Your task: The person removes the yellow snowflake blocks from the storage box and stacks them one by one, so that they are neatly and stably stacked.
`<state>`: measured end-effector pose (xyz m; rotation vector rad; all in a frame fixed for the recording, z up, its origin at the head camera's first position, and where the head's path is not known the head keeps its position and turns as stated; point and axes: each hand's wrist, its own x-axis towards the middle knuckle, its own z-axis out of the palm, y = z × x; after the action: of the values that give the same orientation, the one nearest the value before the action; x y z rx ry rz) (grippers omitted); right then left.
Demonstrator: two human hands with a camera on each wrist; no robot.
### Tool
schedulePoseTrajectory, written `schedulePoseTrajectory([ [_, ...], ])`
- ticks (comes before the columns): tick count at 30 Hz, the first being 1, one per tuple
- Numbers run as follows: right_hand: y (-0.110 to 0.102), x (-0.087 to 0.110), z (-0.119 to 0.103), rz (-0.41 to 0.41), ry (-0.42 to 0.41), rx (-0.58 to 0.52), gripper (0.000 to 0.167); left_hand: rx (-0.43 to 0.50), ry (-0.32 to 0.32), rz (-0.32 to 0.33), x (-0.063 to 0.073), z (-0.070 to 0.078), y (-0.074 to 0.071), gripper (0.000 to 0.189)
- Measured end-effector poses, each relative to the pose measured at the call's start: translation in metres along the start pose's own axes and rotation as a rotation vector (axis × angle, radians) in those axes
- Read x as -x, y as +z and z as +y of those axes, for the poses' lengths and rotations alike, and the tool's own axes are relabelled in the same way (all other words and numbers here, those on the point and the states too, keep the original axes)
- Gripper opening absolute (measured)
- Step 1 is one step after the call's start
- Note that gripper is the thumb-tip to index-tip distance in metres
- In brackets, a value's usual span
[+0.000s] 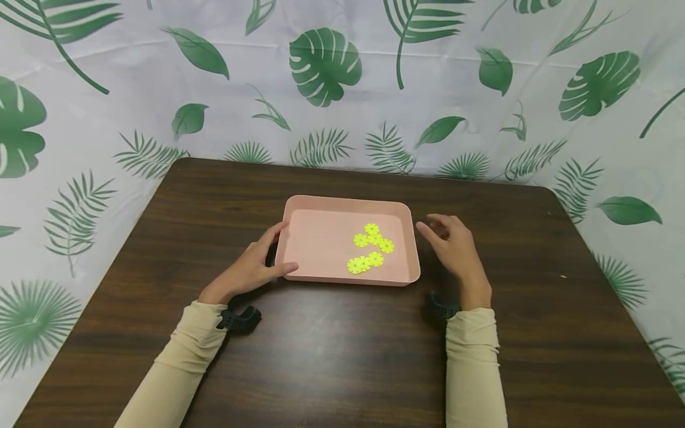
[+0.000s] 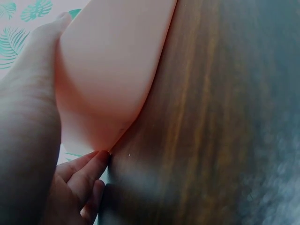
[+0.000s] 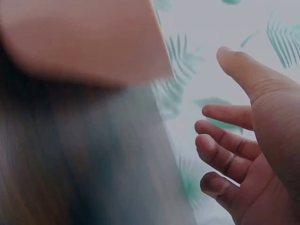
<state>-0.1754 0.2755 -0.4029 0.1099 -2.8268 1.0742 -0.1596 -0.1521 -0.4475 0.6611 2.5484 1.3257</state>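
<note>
A shallow pink tray [image 1: 316,238] lies on the dark wooden table [image 1: 332,356]. My left hand [image 1: 248,267] grips its left end, thumb over the front rim and fingers along the outer side. In the left wrist view, fingertips [image 2: 102,155] touch low on the tray's outer wall. Inside the tray, toward the right, several yellow-green notched discs [image 1: 376,259] lie in two loose groups, some overlapping. Just off the tray's right end is my right hand [image 1: 452,244], holding nothing. Its fingers are loosely bent, with a gap to the tray wall [image 3: 89,42] in the right wrist view.
A white cloth [image 1: 385,101] with green leaf prints hangs behind the table. Black straps [image 1: 239,319] sit at both wrists, below beige sleeves [image 1: 476,368]. The table's far edge runs behind the tray, and a tiny pale speck [image 1: 563,276] lies at the right.
</note>
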Motion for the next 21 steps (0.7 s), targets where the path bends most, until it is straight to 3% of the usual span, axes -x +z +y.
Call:
schedulePoseTrajectory([
  [8, 0.042, -0.015, -0.044, -0.017, -0.082, -0.083, 0.046, 0.007, 0.014, 0.000, 0.000, -0.001, -0.001, 0.096],
  [15, 0.071, -0.026, -0.063, -0.081, -0.208, -0.127, 0.039, 0.032, 0.024, 0.010, -0.001, -0.002, 0.001, 0.097],
  [18, 0.079, -0.029, -0.065, -0.104, -0.195, -0.084, 0.037, 0.027, 0.022, 0.012, -0.001, -0.002, 0.001, 0.097],
  [21, 0.083, -0.029, -0.067, -0.121, -0.127, -0.031, 0.037, 0.021, 0.023, 0.015, 0.000, -0.001, 0.000, 0.097],
])
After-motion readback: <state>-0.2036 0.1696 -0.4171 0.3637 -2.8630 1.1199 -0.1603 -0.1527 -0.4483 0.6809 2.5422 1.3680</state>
